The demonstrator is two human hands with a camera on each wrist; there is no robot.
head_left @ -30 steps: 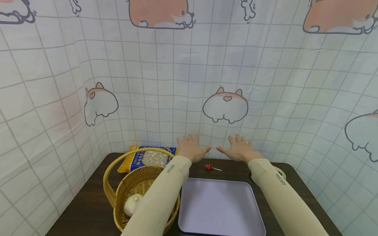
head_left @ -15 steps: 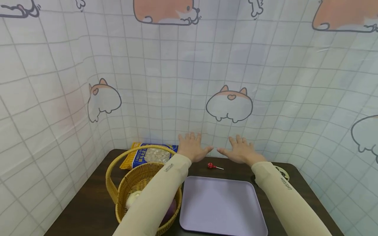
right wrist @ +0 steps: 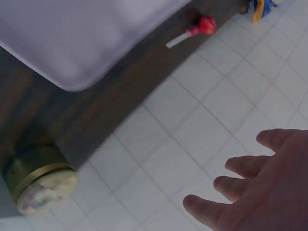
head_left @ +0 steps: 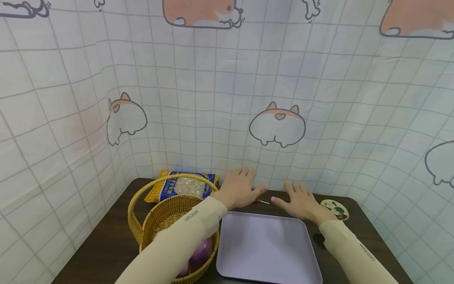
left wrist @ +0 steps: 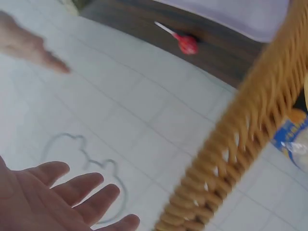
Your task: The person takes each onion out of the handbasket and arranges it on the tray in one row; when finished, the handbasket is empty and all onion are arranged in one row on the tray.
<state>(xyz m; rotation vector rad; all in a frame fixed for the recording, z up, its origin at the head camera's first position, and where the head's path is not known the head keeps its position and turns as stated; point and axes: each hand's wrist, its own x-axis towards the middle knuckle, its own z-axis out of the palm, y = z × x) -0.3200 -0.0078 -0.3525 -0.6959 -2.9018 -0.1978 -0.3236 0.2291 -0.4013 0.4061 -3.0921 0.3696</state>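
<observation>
My left hand [head_left: 238, 189] is held out, fingers spread and holding nothing, near the back edge of the table. It partly covers a red lollipop [head_left: 261, 201], which shows whole in the left wrist view with its white stick [left wrist: 165, 28]. Farther right, my right hand [head_left: 299, 201] is also stretched out with spread fingers, beyond the back right corner of a pale purple tray [head_left: 266, 244]. A round tin with a patterned lid [head_left: 335, 210] stands just right of that hand. Under my left forearm is a wicker basket [head_left: 161, 217] holding purple onions [head_left: 202, 252], partly hidden by the sleeve.
Behind the basket lies a blue and yellow bag of orecchiette pasta [head_left: 188, 187]. The basket's tall handle [head_left: 133, 215] arches up beside my left arm. A small dark object [head_left: 318, 240] sits by the right sleeve. A white grid-patterned curtain [head_left: 220, 98] closes off the back.
My left hand has moved right, across the lollipop's head. My right hand has come lower and right, baring more of the tin. A purple onion now shows; the white bulb is hidden by the sleeve.
</observation>
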